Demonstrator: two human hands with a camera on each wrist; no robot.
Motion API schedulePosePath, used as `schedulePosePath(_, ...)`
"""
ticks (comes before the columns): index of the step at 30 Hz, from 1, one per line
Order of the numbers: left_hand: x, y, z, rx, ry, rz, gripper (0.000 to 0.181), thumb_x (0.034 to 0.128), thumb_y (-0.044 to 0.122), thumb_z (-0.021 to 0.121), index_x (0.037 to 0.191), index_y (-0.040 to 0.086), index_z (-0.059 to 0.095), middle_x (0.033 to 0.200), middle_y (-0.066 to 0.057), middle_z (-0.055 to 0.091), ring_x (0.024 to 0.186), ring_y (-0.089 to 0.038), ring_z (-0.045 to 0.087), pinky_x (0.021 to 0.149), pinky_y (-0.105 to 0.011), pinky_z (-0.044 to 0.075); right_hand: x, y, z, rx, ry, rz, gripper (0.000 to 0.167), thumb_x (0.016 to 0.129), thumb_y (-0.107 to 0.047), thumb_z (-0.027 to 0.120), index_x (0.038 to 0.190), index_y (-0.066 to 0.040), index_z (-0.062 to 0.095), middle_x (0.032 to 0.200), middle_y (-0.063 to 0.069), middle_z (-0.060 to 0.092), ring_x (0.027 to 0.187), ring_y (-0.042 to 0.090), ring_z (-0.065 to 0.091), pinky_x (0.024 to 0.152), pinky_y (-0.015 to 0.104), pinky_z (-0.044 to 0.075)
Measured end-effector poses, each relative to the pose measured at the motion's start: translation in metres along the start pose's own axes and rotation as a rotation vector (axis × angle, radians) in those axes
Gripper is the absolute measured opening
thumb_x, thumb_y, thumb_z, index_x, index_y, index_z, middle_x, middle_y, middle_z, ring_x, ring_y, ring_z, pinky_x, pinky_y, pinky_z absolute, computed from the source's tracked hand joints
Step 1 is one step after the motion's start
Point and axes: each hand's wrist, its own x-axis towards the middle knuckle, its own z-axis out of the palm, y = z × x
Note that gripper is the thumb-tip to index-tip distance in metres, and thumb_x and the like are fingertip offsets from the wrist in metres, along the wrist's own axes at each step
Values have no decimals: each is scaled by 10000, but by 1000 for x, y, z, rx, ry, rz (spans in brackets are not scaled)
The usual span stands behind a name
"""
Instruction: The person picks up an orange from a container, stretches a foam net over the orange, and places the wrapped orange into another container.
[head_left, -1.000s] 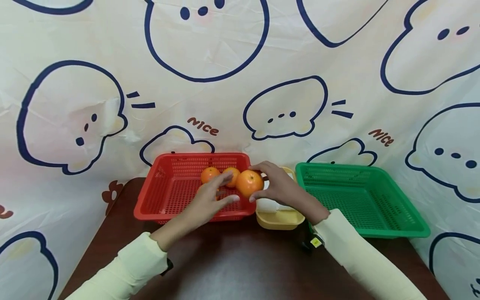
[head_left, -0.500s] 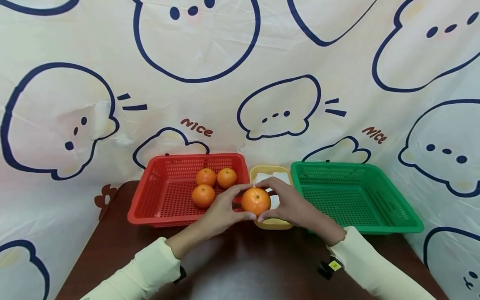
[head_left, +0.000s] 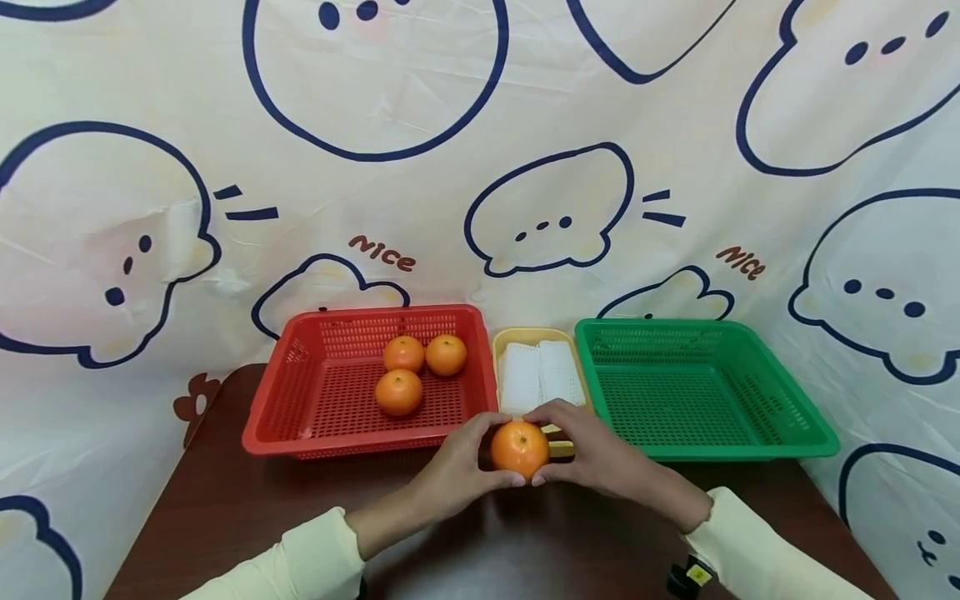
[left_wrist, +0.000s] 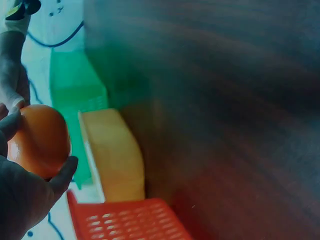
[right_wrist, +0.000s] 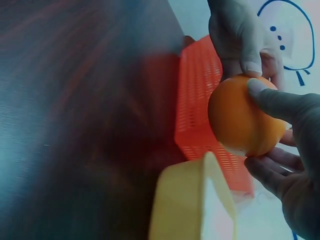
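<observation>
Two-handed grasp of a single orange [head_left: 521, 450], lower centre of the head view.
The left hand [head_left: 456, 473] and the right hand [head_left: 600, 454] grip the orange from opposite sides, thumbs at its near edge; the fruit partly covers the near end of the yellow container [head_left: 534, 335]. This container, at centre, holds two white packets [head_left: 521, 375]. Left of centre, the red basket [head_left: 352, 441] contains three oranges [head_left: 399, 392], grouped toward its right side. The green basket [head_left: 738, 452] stands right of centre on the dark table [head_left: 517, 550].
</observation>
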Motion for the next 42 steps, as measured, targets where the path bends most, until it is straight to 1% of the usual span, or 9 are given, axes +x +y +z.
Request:
schedulePosePath(2,-4,-4,5,22,-1,11,698,808,311,883,1380,97,545,1342,-38,626,1192,-174,601,1033,-423,522,-4,5,5,-5,-15,-17,645,809,-441,840,1371,-354,537,1360,-148,545,1238,114,585,999,358,570)
schedulePosePath(4,-9,-7,10,41,-2,21,701,802,304,889,1374,85,548,1341,-48,629,1204,-188,606,1038,-437,520,-9,9,10,0,-25,-44,642,815,-425,841,1370,-339,530,1354,-132,539,1227,114,587,1004,355,566)
schedulePosePath(10,-21,-19,24,72,-44,42,695,800,261,894,1370,71,543,1336,-44,616,1188,-177,620,1002,-353,546,-20,26,30,-28,-26,-128,630,836,-408,835,1364,-272,519,1340,-97,531,1214,97,596,1014,358,559)
schedulePosePath(12,-23,-24,28,84,-60,44,689,803,270,893,1363,75,541,1341,-43,612,1195,-168,614,1013,-359,541,-23,32,37,-44,-23,-139,634,838,-419,832,1368,-272,517,1333,-95,531,1203,88,594,1005,341,563)
schedulePosePath(16,-23,-31,35,82,-84,43,669,808,277,891,1348,105,534,1355,-41,599,1218,-167,600,1034,-389,531,-27,40,43,-60,-18,-122,638,836,-436,833,1369,-287,515,1318,-101,528,1184,84,594,994,327,566)
schedulePosePath(22,-20,-39,43,78,-101,-1,666,815,275,887,1350,102,528,1352,-46,591,1207,-169,603,1021,-333,528,-27,52,49,-64,-7,-104,626,830,-436,840,1346,-278,524,1314,-104,541,1195,93,598,1001,347,561)
schedulePosePath(27,-20,-41,47,81,-128,-31,672,815,305,885,1344,105,523,1358,-50,582,1208,-173,603,1001,-313,532,-29,58,52,-87,-14,-83,610,846,-486,810,1343,-272,529,1348,-66,556,1211,125,596,1005,386,555)
schedulePosePath(34,-20,-44,47,71,-138,-31,667,822,298,880,1346,99,518,1362,-63,584,1218,-178,598,1011,-313,526,-29,58,53,-64,-28,-70,613,847,-481,811,1350,-273,529,1349,-76,553,1204,104,594,1006,367,553)
schedulePosePath(42,-15,-48,44,41,-166,-55,664,797,287,899,1313,123,516,1371,-91,600,1203,-165,599,1011,-308,512,-27,55,53,-54,-47,-52,602,850,-502,797,1328,-257,525,1318,-56,551,1190,137,611,995,328,554)
